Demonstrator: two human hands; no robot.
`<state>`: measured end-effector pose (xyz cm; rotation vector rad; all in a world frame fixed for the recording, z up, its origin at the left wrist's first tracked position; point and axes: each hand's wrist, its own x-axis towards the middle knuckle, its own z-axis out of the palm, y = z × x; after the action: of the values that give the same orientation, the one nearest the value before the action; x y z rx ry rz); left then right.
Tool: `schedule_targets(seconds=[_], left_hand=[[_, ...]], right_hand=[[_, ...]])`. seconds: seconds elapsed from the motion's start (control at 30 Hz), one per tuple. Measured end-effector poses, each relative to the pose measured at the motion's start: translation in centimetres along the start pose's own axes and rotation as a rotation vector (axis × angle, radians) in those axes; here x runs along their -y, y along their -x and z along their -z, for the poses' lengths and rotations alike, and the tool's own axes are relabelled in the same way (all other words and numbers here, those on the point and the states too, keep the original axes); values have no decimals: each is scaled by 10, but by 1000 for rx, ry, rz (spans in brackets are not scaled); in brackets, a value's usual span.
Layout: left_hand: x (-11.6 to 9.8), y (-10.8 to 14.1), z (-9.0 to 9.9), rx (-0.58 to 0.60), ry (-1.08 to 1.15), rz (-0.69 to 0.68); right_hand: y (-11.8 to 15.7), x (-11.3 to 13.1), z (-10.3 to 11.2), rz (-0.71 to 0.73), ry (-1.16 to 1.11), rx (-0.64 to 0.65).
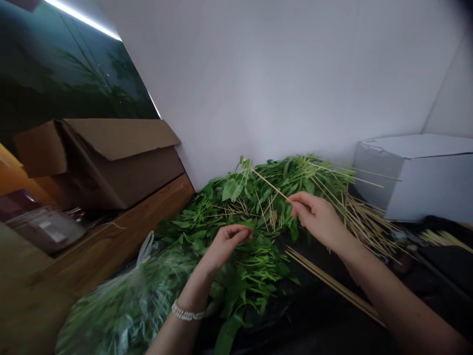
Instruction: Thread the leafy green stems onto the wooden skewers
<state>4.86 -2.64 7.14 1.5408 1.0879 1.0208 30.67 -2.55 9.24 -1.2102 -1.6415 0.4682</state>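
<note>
Slanting leftward from right grip (318, 215): skewer (271, 185)

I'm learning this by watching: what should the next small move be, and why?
Probably lay the skewer in the right hand onto the back pile of leaves: its tip seems to carry greens, and other sticks jut from that pile toward the right.
</note>
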Motion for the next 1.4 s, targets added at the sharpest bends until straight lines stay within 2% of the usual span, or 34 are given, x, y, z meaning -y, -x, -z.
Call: schedule_targets(seconds=[0.17, 0.2, 0.27, 0.43, 0.63, 0.73, 0.87, 0.97, 1.1, 1.23, 1.3, 1.4], left_hand=[[-19, 9, -20, 399, -18, 95], [-21, 11, -21, 441, 18, 130], [-24, 14, -18, 452, 114, 191], [-17, 19, 13, 254, 469, 251], [5, 5, 53, -61, 992, 256], [8, -1, 71, -158, 1036, 249], [2, 0, 80, -211, 906, 271], [-3, 5, 59, -194, 773, 291], [-5, 8, -1, -103, 549, 246], [-6, 3, -54, -152, 377, 118], [-7, -1, -68, -163, 369, 48], [-9, -5, -76, -192, 389, -33]], right_hand=[[4, 6, -10, 18, -71, -29], [5, 7, -9, 24, -72, -40], [5, 8, -7, 27, -70, -56], [4, 10, -3, 41, -53, -53], [5, 10, -5, 51, -38, -39], [5, 11, -2, 55, -17, -43], [4, 10, 1, 63, 6, -80], [5, 9, -5, 69, 20, -109], [12, 12, -25, 91, -9, -110], [26, 16, -51, 106, -65, -49], [32, 17, -62, 144, -86, -21], [38, 15, -73, 192, -57, -17]])
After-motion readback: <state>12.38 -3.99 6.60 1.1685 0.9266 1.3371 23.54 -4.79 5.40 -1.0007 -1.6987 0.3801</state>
